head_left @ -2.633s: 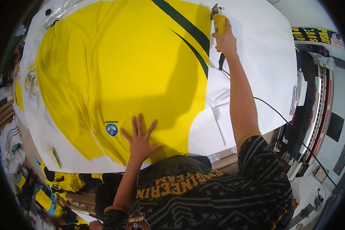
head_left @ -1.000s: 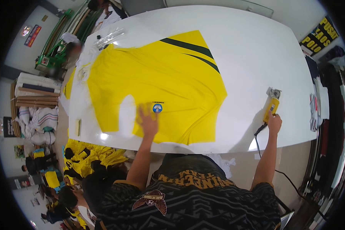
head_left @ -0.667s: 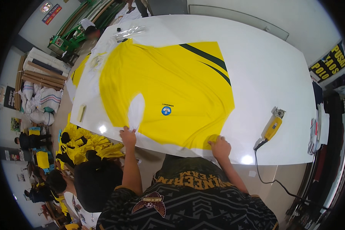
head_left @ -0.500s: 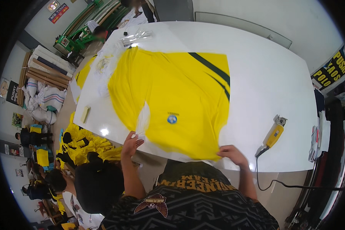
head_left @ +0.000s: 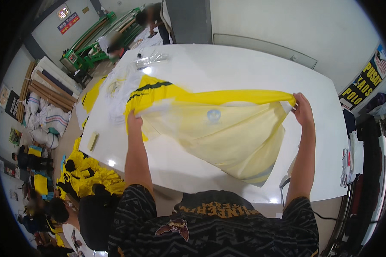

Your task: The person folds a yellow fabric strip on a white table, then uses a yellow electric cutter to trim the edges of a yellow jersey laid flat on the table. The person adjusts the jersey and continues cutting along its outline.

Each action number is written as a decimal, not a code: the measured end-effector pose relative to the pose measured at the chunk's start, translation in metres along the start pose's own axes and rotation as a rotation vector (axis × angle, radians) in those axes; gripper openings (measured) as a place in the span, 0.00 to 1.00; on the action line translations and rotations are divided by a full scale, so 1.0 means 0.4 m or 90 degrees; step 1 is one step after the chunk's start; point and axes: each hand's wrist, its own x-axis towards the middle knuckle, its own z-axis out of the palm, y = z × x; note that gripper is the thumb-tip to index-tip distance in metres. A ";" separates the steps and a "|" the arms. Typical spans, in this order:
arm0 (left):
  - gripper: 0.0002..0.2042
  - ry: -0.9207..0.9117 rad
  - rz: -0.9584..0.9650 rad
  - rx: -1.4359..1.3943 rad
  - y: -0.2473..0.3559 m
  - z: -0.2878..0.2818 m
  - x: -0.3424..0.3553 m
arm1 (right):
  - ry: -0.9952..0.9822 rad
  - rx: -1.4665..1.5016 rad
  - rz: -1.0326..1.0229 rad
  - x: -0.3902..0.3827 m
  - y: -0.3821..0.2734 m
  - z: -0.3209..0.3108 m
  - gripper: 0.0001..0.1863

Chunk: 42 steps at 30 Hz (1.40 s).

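Left hand and right hand each pinch the yellow jersey panel tight by its edge. Tension evenly, lay flat on white table.

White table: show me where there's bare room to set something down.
Bare: the table between yellow cloth and wall; also between right hand and white stack. Crowded: far left corner, with clear plastic and white cloth.

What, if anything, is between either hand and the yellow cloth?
Nothing visible: the left hand holds the yellow cloth toward its left end, and the right hand holds its right end, both directly.
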 end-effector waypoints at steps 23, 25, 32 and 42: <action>0.14 0.015 0.132 0.356 0.007 -0.122 -0.750 | 0.418 -0.052 -0.071 -0.565 0.024 -0.574 0.25; 0.17 -0.057 0.144 0.424 -0.094 -0.203 -0.747 | 0.435 -0.055 -0.063 -0.531 0.105 -0.606 0.23; 0.29 -0.231 0.092 1.004 -0.257 -0.246 -0.832 | 0.730 -0.778 0.130 -0.630 0.335 -0.635 0.42; 0.36 -0.186 0.259 1.322 -0.335 -0.222 -0.839 | 0.538 -0.515 0.399 -0.672 0.361 -0.554 0.33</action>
